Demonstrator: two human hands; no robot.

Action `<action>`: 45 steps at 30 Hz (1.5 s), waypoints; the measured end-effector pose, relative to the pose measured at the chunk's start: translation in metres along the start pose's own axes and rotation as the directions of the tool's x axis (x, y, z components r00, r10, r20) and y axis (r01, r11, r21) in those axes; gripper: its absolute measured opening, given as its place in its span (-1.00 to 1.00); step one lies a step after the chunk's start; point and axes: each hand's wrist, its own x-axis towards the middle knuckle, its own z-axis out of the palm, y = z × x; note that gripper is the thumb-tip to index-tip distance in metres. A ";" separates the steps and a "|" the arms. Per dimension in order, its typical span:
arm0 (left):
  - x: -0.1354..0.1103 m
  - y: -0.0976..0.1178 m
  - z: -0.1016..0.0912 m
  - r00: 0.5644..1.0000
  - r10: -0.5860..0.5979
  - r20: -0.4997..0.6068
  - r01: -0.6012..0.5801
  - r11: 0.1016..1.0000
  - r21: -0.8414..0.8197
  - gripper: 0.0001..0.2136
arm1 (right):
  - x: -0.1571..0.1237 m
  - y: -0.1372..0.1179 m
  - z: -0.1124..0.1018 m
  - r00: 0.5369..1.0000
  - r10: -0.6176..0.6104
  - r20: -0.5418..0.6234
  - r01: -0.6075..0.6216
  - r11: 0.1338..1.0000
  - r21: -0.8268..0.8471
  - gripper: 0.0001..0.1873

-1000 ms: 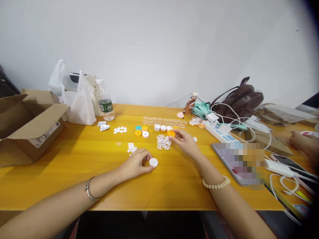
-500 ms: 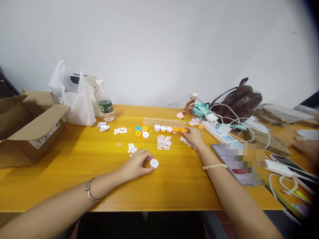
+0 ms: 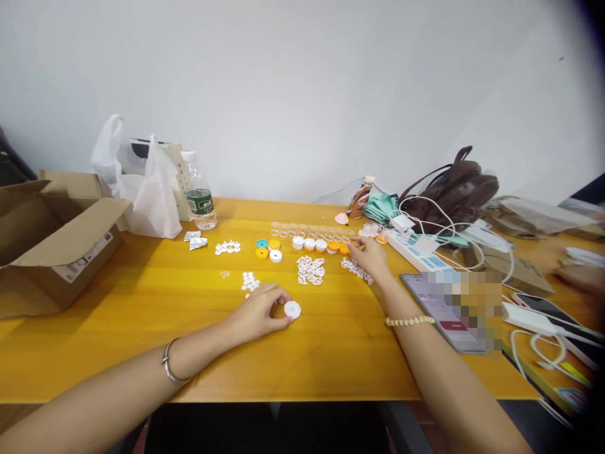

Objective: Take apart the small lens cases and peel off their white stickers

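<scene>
My left hand (image 3: 262, 313) is closed on the rim of a small white round plastic case (image 3: 292, 309) above the tabletop's middle. Farther back, my right hand (image 3: 370, 255) reaches to the right end of a row of white and orange round cases (image 3: 321, 246). Its fingertips are slightly apart, beside the last orange case (image 3: 344, 250) and near the clear plastic rings (image 3: 312, 232). Below that hand lies a pile of white openwork pieces (image 3: 355, 271), with a similar pile (image 3: 311, 271) to its left. Small white discs (image 3: 250, 279) lie beyond my left hand.
Blue, yellow and white round cases (image 3: 268, 250) stand mid-table. White knobbed pieces (image 3: 227, 248) lie left of them. A water bottle (image 3: 202, 202) and open cardboard box (image 3: 61, 252) stand left. To the right are a power strip (image 3: 418, 252), phone (image 3: 439, 315), cables, and another person's hand (image 3: 583, 276).
The last orange case sits slightly farther left, against the row. My right fingertips have come off it, shifting a little right and back. My left hand holds the white case in the same place.
</scene>
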 end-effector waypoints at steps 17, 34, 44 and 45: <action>-0.001 0.003 -0.003 0.999 0.032 0.028 -0.034 0.999 0.038 -0.80 | -0.090 -0.071 0.004 0.444 -0.705 0.553 0.414 0.709 0.571 -0.80; -0.001 0.005 -0.004 0.998 0.036 0.053 -0.039 0.998 0.054 -0.79 | -0.098 -0.076 -0.001 0.443 -0.611 0.657 0.288 0.790 0.540 -0.86; -0.001 0.005 -0.004 0.998 0.020 0.055 -0.021 1.000 0.014 -0.76 | -0.101 -0.078 0.000 0.470 -0.555 0.686 0.240 0.829 0.506 -0.88; -0.001 0.005 -0.004 0.999 0.008 0.043 -0.007 1.000 -0.006 -0.76 | -0.101 -0.078 0.000 0.472 -0.551 0.688 0.234 0.831 0.505 -0.88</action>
